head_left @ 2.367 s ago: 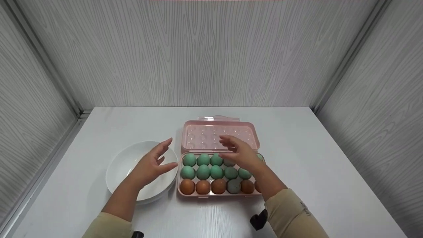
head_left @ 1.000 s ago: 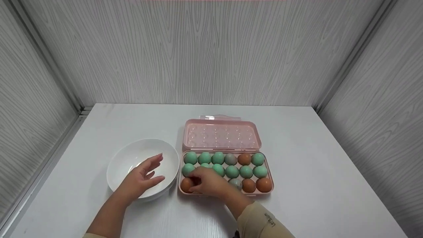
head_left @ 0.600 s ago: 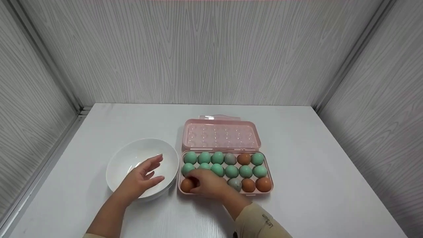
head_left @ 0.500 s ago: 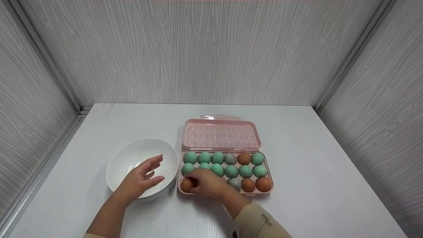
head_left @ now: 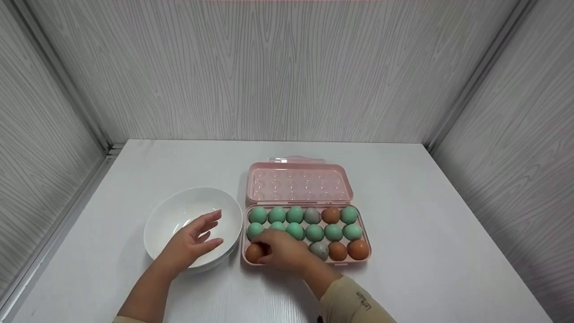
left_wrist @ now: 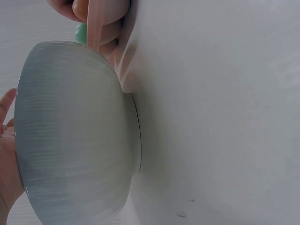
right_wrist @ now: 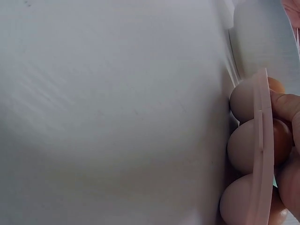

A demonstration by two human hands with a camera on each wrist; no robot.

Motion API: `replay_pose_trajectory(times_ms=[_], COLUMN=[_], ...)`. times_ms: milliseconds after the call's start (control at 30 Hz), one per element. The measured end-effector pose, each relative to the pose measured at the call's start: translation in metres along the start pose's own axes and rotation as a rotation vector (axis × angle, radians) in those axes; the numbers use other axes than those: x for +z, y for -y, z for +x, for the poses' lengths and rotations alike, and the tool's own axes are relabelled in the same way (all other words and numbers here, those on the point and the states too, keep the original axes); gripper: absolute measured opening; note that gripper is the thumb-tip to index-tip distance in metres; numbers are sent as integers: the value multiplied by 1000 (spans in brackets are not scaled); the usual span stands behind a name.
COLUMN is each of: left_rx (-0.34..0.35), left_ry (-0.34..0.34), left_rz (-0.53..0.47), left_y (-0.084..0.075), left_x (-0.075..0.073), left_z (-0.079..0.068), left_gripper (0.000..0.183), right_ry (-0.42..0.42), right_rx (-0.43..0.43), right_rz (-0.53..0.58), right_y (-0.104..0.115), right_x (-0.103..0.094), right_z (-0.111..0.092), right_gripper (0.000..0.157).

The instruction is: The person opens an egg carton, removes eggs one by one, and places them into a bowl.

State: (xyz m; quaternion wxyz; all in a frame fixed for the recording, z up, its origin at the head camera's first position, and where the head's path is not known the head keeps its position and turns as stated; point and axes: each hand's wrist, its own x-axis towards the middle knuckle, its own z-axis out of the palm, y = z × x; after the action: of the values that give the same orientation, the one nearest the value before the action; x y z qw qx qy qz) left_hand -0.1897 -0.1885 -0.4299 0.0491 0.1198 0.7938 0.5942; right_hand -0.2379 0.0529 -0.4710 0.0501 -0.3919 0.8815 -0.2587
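A pink egg box [head_left: 368,244] lies open on the table, its base filled with three rows of green, grey and brown eggs. With thumb and fingers my right hand [head_left: 287,251] pinches the brown egg [head_left: 254,254] in the front left corner, which still sits in its hollow. That hand covers some neighbouring eggs in the front row. In the right wrist view the thumb [right_wrist: 287,107] reaches over the box edge to the egg. Left of the box stands a large white bowl [head_left: 157,224]. My left hand [head_left: 190,242] hovers over its rim, fingers spread and holding nothing.
The box's pink lid [head_left: 299,184] lies folded back behind the eggs, with a clear flap [head_left: 296,159] at its far edge. Bowl and box stand close side by side on the white table [head_left: 403,202]. Grey wood-grain panels [head_left: 287,72] enclose the back and sides.
Since the earliest frame, my right hand has come down from above the box to the front left brown egg. My left hand has lowered slightly. Over the last half second, both hands hold nearly still.
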Motion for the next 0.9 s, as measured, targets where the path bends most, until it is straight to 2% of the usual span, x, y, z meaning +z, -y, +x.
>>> replay_pose_trajectory(times_ms=[200, 567, 900], left_rx=[-10, -11, -5], left_ry=[0, -11, -19], left_rz=[-14, -10, -21], left_y=[-1, -3, -2], left_x=[0, 1, 4], left_z=[0, 1, 4], left_gripper=[60, 61, 62], right_ry=[-29, -56, -90], right_rx=[34, 69, 205], right_rz=[55, 155, 271], right_y=[2, -2, -1], right_x=[-1, -7, -32], right_z=[-1, -2, -3], right_gripper=[24, 35, 36])
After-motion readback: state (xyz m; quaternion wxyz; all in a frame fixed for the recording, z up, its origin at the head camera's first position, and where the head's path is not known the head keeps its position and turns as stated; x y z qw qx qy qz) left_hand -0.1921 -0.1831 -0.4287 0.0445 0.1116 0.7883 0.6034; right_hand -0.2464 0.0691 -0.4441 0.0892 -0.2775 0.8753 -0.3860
